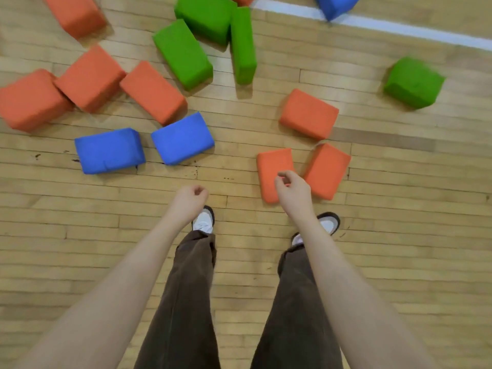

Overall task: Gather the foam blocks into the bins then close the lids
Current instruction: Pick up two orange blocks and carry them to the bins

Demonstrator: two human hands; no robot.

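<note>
Bare forearms reach down and forward over brown corduroy-looking trousers [186, 302] and white shoes with dark toe rims [203, 222]. Both hands hang empty above the floor: the left hand [189, 199] has its fingers curled loosely inward, and the right hand [292, 189] has its fingers loosely bent too, with thumb and forefinger near each other but pinching nothing. Just beyond the right hand lie two flat orange foam blocks [274, 163], soft-edged and matte, angled towards each other on the pale wooden strip floor [399, 235]. A third orange block [308, 113] sits just past them. To the left lie two blue blocks [110, 150] side by side, then a huddle of orange ones [90, 78] touching each other. Farther off are green bricks [182, 53], one standing on edge, and a lone green block [414, 82] well apart on the right. A white painted line [399, 27] crosses the floor at the back.
</note>
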